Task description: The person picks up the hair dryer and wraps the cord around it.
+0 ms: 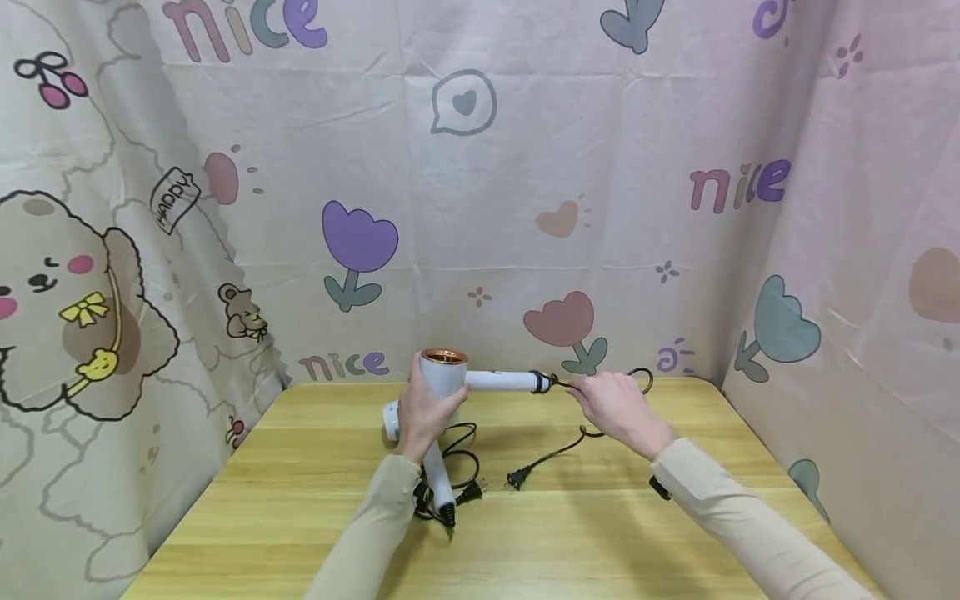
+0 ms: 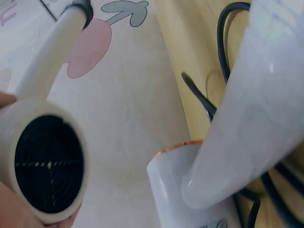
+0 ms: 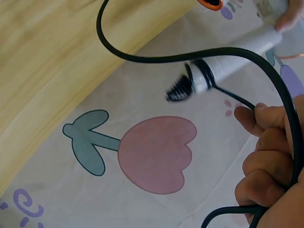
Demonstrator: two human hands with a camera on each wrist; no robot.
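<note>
My left hand (image 1: 426,414) grips a white hair dryer (image 1: 504,381) round its barrel, above the table. Its copper-rimmed end faces up and its handle points right. In the left wrist view the dark round grille (image 2: 49,164) of this dryer shows. Black cord (image 3: 203,73) loops round the handle's end in the right wrist view. The fingers of my right hand (image 1: 617,406) curl round the cord (image 3: 228,51) and pinch a stretch of it. That cord's plug (image 1: 517,477) lies on the table. A second white hair dryer (image 1: 438,477) lies below my left hand, partly hidden.
The second dryer's black cord (image 1: 467,457) and plug (image 1: 471,492) lie bunched beside its handle. Under everything is a wooden table (image 1: 315,483). Printed cloth (image 1: 480,208) hangs behind the table and along both sides.
</note>
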